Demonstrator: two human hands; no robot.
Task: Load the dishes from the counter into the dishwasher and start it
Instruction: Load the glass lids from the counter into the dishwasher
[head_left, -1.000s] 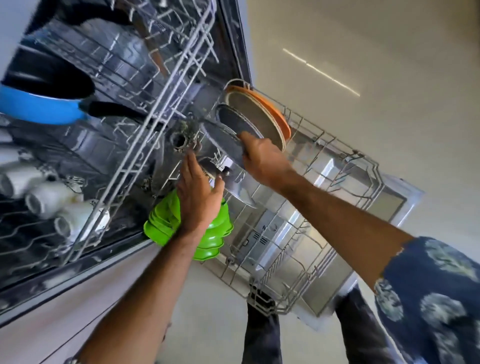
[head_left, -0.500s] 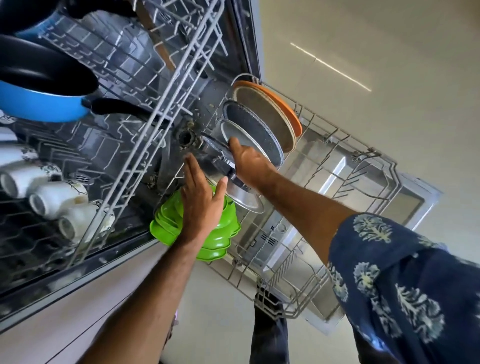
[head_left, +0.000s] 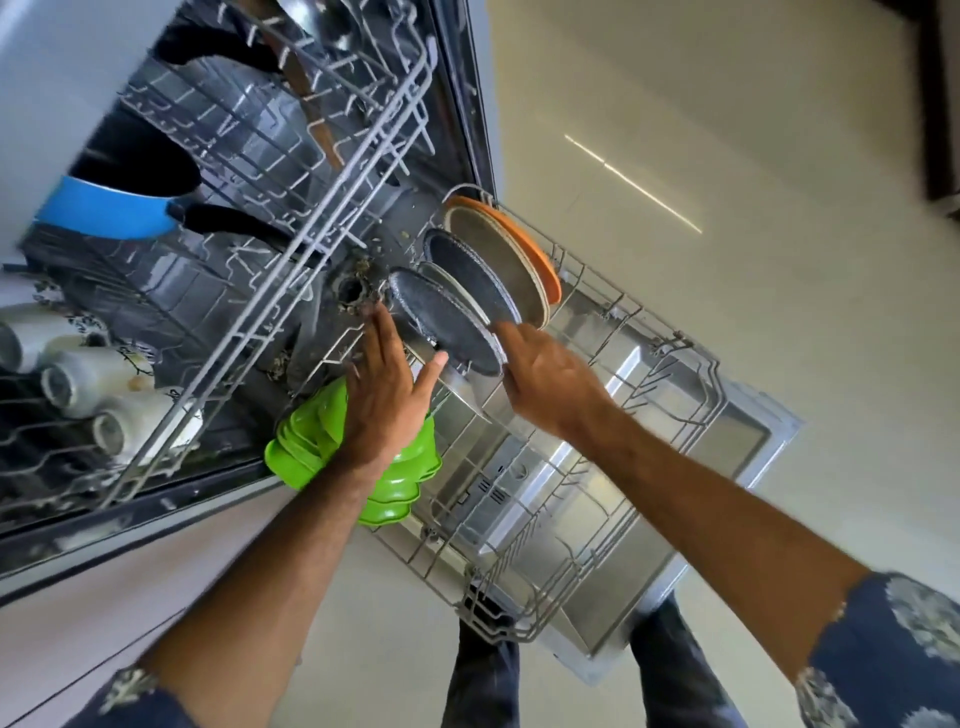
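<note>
Head view, from the left: the upper rack (head_left: 291, 208) of the open dishwasher holds a row of white cups (head_left: 78, 384) lying on their sides at its left end and a blue pan (head_left: 114, 213) with a black inside and black handle further along. A brown-handled utensil (head_left: 311, 104) lies across the rack's top part. Below its front edge, a nested stack of green bowls (head_left: 311, 441) sits at the left end of the pulled-out lower rack (head_left: 597, 519). The left hand (head_left: 384, 400) hovers over the bowls, fingers straight and together, thumb spread toward the nearest plate. Plates stand on edge in the lower rack: a speckled dark plate (head_left: 447, 327) nearest, then a pale one, another speckled dark plate (head_left: 467, 270), a beige plate (head_left: 498, 260) and an orange plate (head_left: 535, 249) at the back. The right hand (head_left: 550, 379) has relaxed fingers, fingertips at the nearest plate's right rim; contact is unclear. The rack's right half shows bare tines above the open door (head_left: 727, 467). No writing is readable.
</note>
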